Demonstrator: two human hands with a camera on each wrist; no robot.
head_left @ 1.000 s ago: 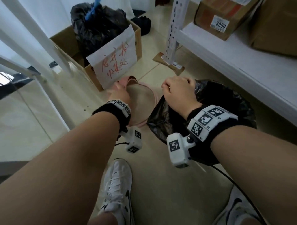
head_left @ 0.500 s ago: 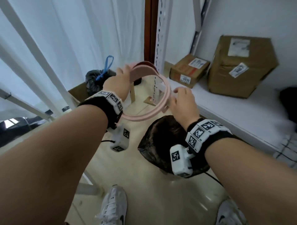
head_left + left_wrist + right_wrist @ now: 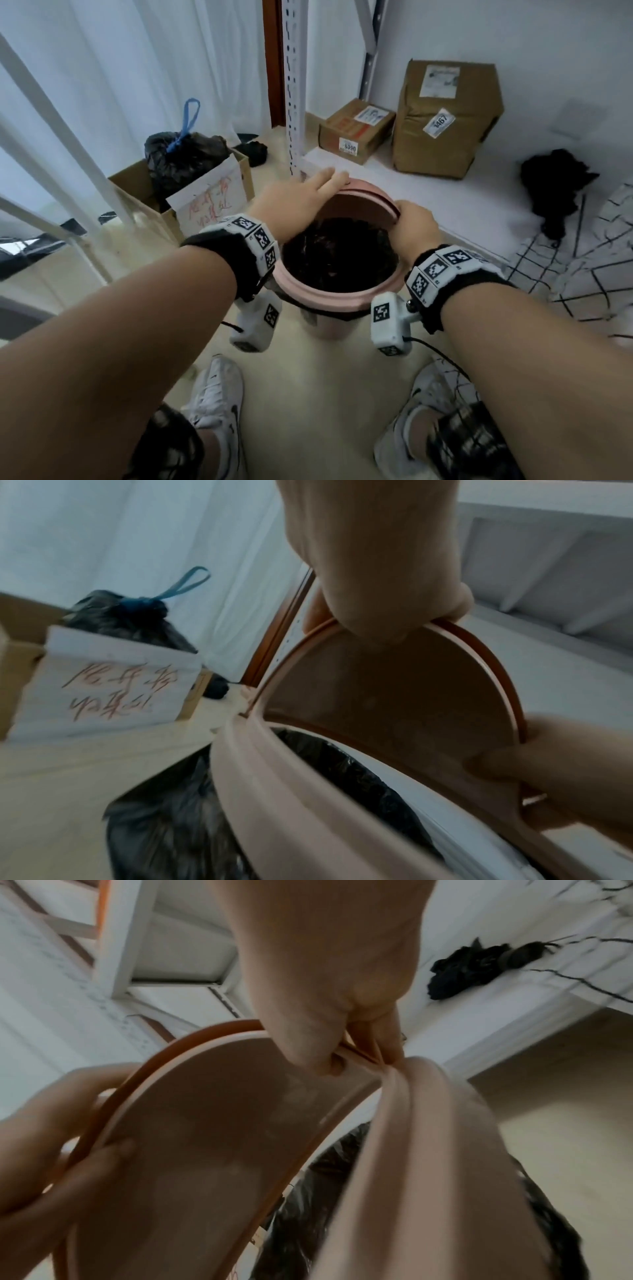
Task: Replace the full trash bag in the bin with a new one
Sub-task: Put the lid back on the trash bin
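Over the upright bin, both hands hold its lid tilted up.

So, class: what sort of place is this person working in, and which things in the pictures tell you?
Probably a storeroom or parcel room: labelled cardboard parcels sit on a low white shelf beside a slotted metal racking post.

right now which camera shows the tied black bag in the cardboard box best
The head view: the tied black bag shows whole, blue drawstring up, inside the cardboard box. The left wrist view shows it blurred at the left edge. The right wrist view misses it.
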